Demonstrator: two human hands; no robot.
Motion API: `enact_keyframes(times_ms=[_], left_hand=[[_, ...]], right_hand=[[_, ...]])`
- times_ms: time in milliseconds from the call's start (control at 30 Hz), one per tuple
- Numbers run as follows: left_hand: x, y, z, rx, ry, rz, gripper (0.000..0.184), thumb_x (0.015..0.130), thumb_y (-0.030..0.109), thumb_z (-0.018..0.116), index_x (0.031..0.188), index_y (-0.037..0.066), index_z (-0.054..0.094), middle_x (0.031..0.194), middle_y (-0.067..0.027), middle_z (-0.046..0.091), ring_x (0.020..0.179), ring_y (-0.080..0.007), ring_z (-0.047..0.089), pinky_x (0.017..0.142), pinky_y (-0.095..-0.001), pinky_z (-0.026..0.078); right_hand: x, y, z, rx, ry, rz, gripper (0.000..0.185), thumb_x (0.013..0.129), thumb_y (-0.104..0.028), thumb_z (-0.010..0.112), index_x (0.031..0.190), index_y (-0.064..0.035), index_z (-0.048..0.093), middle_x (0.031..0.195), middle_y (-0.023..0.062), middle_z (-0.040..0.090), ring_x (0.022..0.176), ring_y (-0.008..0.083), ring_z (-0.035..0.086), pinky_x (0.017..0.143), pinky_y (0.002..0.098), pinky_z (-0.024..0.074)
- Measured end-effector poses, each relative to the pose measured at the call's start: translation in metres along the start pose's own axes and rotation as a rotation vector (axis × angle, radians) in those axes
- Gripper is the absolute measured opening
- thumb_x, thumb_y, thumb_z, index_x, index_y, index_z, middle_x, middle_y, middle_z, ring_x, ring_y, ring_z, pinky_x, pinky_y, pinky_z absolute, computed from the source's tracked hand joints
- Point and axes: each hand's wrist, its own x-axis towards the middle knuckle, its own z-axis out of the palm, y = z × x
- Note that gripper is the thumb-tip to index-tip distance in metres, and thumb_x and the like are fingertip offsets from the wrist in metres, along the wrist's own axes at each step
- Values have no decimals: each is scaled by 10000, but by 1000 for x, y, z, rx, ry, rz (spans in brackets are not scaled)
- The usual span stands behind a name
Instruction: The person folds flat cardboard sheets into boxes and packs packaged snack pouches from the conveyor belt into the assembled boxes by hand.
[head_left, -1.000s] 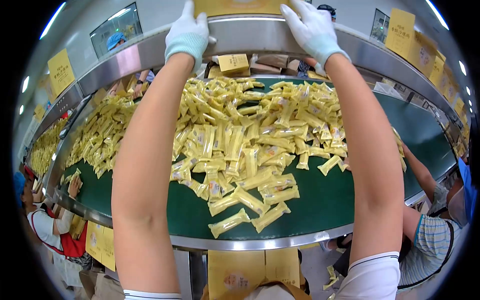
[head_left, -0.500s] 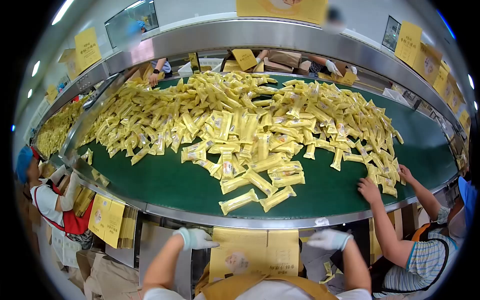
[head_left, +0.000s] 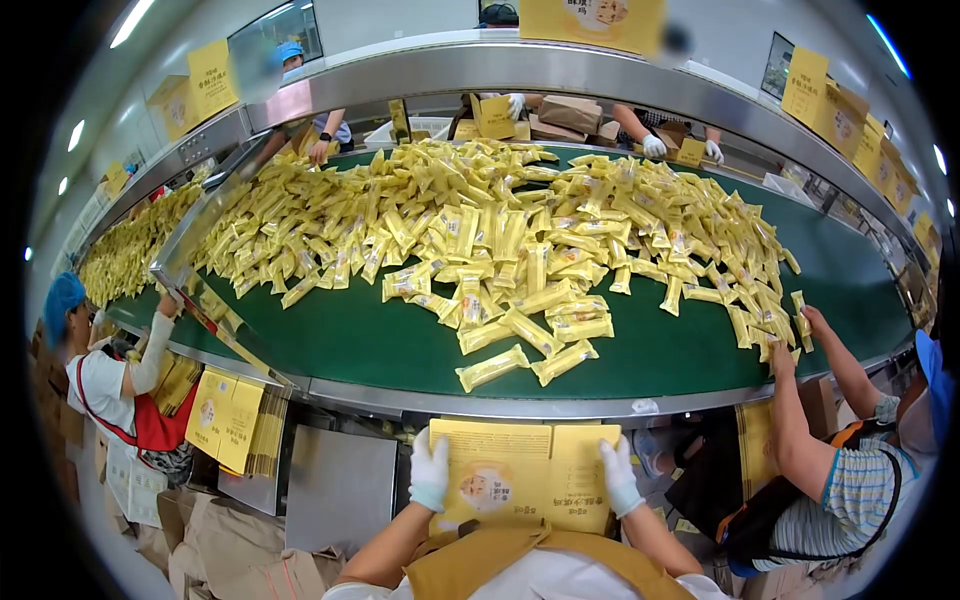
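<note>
A flat yellow printed carton (head_left: 525, 475) is upright in front of my body, between my two gloved hands. My left hand (head_left: 429, 472) grips its left edge, thumb and fingers on either side. At the opposite edge, my right hand (head_left: 620, 476) holds on in the same way. Whether it is one folded carton or several together, I cannot tell. Just beyond its top edge runs the metal rim of the green conveyor belt (head_left: 380, 365). A large heap of yellow wrapped snack bars (head_left: 480, 230) covers much of the belt.
At right, a co-worker's bare hands (head_left: 783, 362) touch snack bars at the heap's edge. Another co-worker (head_left: 110, 370) stands at left beside a stack of flat cartons (head_left: 235, 420). More workers' hands (head_left: 655, 146) show across the belt. Brown paper (head_left: 240, 555) lies at lower left.
My hands have moved from beside the carton onto its two side edges, and the carton is raised slightly. The left co-worker's arm has lifted toward the belt's guard.
</note>
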Motion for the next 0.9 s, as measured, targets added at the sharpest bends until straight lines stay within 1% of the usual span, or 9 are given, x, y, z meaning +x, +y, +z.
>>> enact_keyframes(times_ms=[67,133,200,267,367,567,667,833,900], left_hand=[[-18,47,-13,-277,11,128,399,1070,285,441,1314,-27,494,1225,-132,611,1086,-204,600,983,-373,474],[-27,85,-31,-543,-218,108,498,1078,391,385,1319,-32,491,1234,-153,618,1112,-223,602,995,-383,471],[-40,121,-46,-684,-717,47,689,1053,552,353,1356,-45,517,1332,-196,605,1262,-298,555,1068,-415,426],[-36,145,-42,-330,-1122,252,670,1053,523,352,1364,-34,556,1417,-223,547,1365,-353,467,1136,-447,346],[-35,137,-22,-215,-1402,657,525,1048,340,339,1376,12,585,1542,-244,403,1428,-423,369,1186,-469,254],[-25,136,-14,-137,-1345,880,508,1011,262,321,1296,-32,623,1443,-261,511,1344,-429,474,1157,-491,305],[-19,139,-13,-26,-1238,1146,502,998,282,334,1241,-27,646,1361,-247,583,1241,-413,560,1092,-486,389],[-16,144,-18,44,-1040,1422,423,942,293,438,1115,-2,688,1202,-218,662,1117,-378,634,948,-471,499],[-10,160,-17,71,-963,1540,363,912,296,495,941,23,733,1050,-200,709,1000,-347,681,833,-438,546]], right_hand=[[-34,-26,-12,110,98,-147,698,989,-443,523,1490,2,326,1350,177,537,1174,288,545,1041,382,412],[-37,-43,-30,296,181,-458,600,1019,-409,481,1469,-32,358,1307,123,543,1159,225,528,1046,375,406],[-50,-84,-39,588,175,-485,546,1078,-405,360,1467,-22,362,1425,136,478,1254,222,498,1071,364,411],[-23,-78,-55,482,289,-487,552,1087,-387,346,1501,-22,327,1505,166,421,1357,248,437,1118,368,370],[-3,-75,-49,345,344,-433,554,1077,-342,386,1506,-2,306,1480,175,443,1345,257,454,1114,369,374],[-35,-74,-23,301,376,-429,582,1056,-251,467,1518,39,264,1430,194,488,1321,273,487,1106,370,384],[-53,-82,-27,421,247,-113,451,959,-76,559,1368,49,415,1302,156,563,1182,221,574,1004,346,466],[-57,-135,-38,317,11,-271,383,781,81,489,1155,54,568,1054,90,659,978,175,644,895,315,517],[-54,-149,-46,-424,-97,-442,214,768,-28,565,976,2,598,912,137,669,869,289,674,806,371,540]])
